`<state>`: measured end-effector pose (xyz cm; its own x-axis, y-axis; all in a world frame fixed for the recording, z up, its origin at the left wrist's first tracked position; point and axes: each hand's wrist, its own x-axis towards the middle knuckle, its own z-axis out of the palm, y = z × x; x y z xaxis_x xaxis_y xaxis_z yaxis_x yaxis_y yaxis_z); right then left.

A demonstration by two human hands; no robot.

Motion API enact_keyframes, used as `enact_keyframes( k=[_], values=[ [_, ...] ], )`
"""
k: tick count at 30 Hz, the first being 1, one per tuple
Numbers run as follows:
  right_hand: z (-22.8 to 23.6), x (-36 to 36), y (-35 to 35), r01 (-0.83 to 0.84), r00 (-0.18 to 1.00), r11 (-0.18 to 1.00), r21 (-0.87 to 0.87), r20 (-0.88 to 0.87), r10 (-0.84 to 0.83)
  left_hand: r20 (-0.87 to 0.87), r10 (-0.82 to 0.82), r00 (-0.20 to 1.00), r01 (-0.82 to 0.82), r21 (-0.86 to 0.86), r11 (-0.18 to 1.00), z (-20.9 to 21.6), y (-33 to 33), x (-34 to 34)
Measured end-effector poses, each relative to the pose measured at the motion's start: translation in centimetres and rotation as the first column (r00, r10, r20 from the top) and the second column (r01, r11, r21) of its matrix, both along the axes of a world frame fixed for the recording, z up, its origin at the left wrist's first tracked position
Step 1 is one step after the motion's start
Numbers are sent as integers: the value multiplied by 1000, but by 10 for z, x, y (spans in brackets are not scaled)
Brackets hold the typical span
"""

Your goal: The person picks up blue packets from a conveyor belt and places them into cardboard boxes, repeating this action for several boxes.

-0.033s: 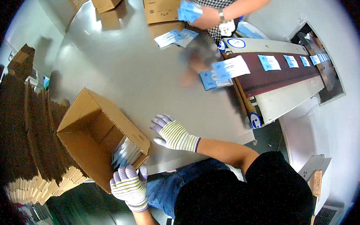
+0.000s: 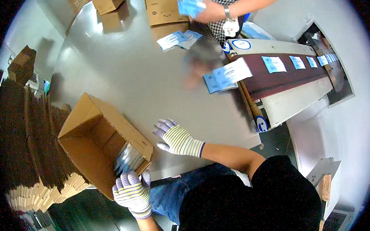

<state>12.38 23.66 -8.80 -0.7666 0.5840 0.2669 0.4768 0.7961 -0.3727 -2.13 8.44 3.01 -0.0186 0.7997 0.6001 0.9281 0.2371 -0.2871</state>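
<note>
My left hand (image 2: 132,193), in a striped white glove with lilac fingertips, is at the near corner of an open cardboard box (image 2: 82,162). Its fingers curl over the box's rim and the thumb stands to the right. Inside the box, against the right end, stands a row of blue and white packets (image 2: 129,158); the hand partly hides them. My right hand (image 2: 176,138), gloved alike, is open and holds nothing. It hovers or rests just above the grey table (image 2: 111,75), right of the box, with fingers pointing left; contact with the surface is unclear.
Across the table a co-worker's hand (image 2: 210,12) holds blue packets; their other hand is blurred. A conveyor belt (image 2: 255,79) at the right carries packets, some piled at its end. More boxes (image 2: 166,8) stand at the back. Flattened cartons (image 2: 19,130) are stacked at the left.
The packets on the belt have shifted slightly left, and the one at the belt's end lies further over the pile. My hands and the box have hardly moved.
</note>
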Motion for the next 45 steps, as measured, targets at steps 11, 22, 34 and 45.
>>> enact_keyframes(
  k=[11,22,34,45],
  values=[
    [-7,0,0,-20,999,998,-53,25,21,89,108,990,-101,-79,992,9,8,7],
    [7,42,21,-315,937,930,-190,91,336,79,85,993,-84,-27,996,4,9,4],
    [122,299,256,441,523,853,279,693,-497,91,122,988,-117,-56,992,8,11,5],
    [137,283,267,255,591,967,-26,795,-135,46,110,993,-106,-68,992,8,14,3]
  ],
)
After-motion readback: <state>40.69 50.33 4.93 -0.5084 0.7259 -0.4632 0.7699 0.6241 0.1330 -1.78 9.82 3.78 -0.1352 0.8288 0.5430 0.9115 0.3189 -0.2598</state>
